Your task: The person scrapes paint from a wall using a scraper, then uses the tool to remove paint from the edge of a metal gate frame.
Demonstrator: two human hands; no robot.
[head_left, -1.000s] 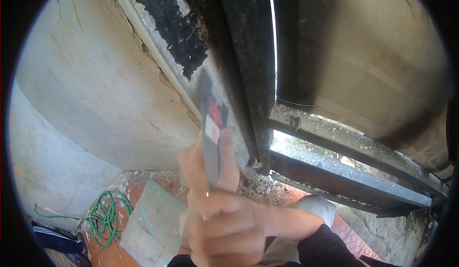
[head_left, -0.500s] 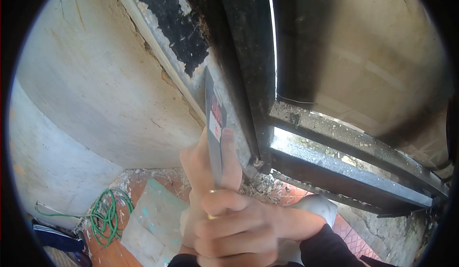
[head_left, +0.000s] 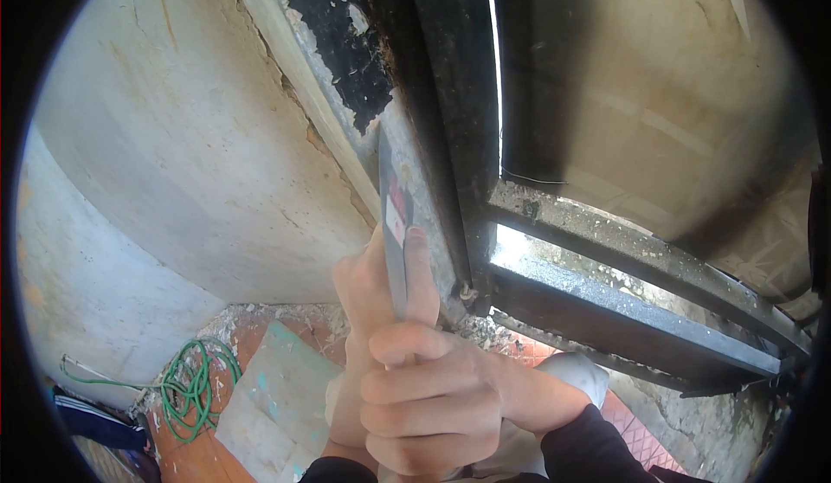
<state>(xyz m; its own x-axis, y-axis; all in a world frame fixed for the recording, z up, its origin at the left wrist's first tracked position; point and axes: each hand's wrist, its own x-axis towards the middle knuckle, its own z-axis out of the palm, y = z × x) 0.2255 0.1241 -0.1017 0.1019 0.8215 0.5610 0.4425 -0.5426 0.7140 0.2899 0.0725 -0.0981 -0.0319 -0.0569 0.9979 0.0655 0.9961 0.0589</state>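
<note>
Because the left hand [head_left: 362, 291] and right hand [head_left: 433, 401] are clamped close together on the flat grey metal tool with a red-and-white label [head_left: 396, 267] (any handle is hidden), its tip near the ragged black patch [head_left: 351, 63], too hard a push could make it skid and knock knuckles. The pale, stained wall [head_left: 199, 180] and tall dark post [head_left: 459, 93] crowd both sides; a tangled green hose [head_left: 192, 388] lies below.

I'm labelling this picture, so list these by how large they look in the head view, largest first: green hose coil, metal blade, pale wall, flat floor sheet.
1. Pale wall
2. Flat floor sheet
3. Green hose coil, loops taken together
4. Metal blade, visible part
</note>
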